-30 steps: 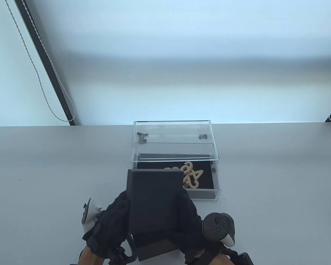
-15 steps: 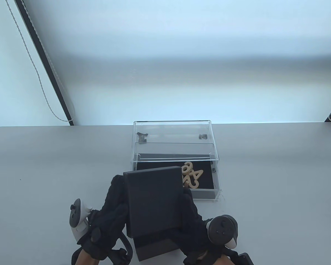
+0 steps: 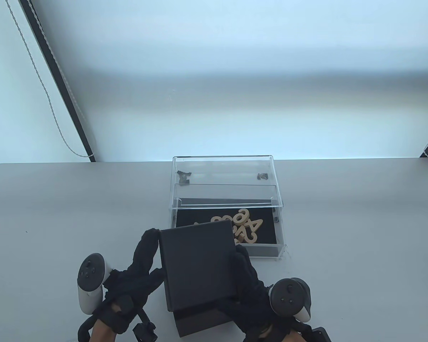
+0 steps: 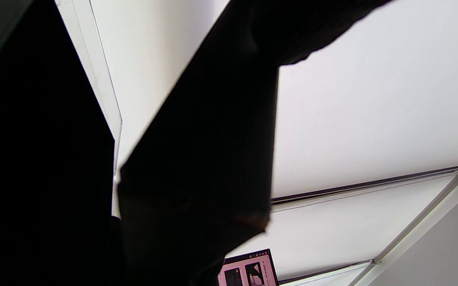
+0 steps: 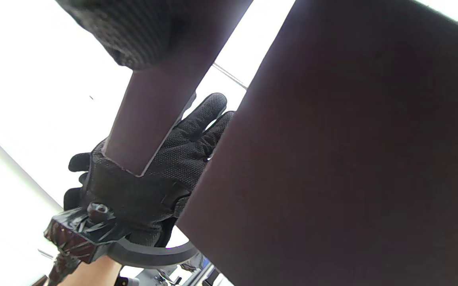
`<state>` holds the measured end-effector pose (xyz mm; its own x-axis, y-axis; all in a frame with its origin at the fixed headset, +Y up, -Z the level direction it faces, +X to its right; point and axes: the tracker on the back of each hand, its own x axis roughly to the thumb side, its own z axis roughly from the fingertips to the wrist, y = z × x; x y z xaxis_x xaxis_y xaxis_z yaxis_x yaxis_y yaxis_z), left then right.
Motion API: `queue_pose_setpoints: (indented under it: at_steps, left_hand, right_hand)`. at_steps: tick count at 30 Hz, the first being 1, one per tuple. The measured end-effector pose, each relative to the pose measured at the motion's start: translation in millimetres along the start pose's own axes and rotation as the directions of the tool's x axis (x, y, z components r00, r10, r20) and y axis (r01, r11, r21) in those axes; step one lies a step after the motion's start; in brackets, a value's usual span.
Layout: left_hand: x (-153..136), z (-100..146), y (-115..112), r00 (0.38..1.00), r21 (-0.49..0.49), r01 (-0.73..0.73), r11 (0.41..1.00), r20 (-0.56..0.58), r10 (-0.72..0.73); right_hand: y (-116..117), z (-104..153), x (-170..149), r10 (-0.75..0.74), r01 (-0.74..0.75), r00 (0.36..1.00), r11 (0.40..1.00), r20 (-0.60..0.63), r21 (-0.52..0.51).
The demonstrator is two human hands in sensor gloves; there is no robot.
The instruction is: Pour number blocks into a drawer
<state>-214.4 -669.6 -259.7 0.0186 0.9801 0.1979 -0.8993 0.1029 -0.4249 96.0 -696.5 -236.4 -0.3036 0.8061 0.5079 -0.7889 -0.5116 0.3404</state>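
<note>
I have the black box [image 3: 198, 265] tipped up between both hands, its open end angled toward the clear drawer [image 3: 280, 228], which stands pulled out of its clear case [image 3: 223, 165] on the grey bench [image 3: 360, 228]. My left hand [image 3: 137, 281] presses flat along the box's left side, fingers [image 3: 148, 242] stretched up to its top corner; in the right wrist view that same gloved palm [image 5: 161, 174] lies spread against the box wall. My right hand [image 3: 249, 281] holds the box from the right, fingertips on its edge, so the grip on each side is closed onto the box. The left wrist view gives me mostly dark box surface [image 4: 213, 159] and ceiling.

The number blocks [image 3: 240, 226] lie in a loose pile on the drawer's black lining, toward its right half, pale wood against the dark. A few sit just past the box's upper rim. A second black piece [image 3: 199, 319], which I cannot identify for certain, rests on the bench under the box, between my wrists.
</note>
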Motion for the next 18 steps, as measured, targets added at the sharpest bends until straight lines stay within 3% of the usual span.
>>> queue_pose_setpoints:
  at_steps: [18]
  left_hand:
    - [-14, 3, -1, 0.96, -0.132, 0.094, 0.987, -0.25, -0.125]
  right_hand:
    - [-2, 3, 0, 0.12, -0.118, 0.992, 0.992, -0.042, 0.044]
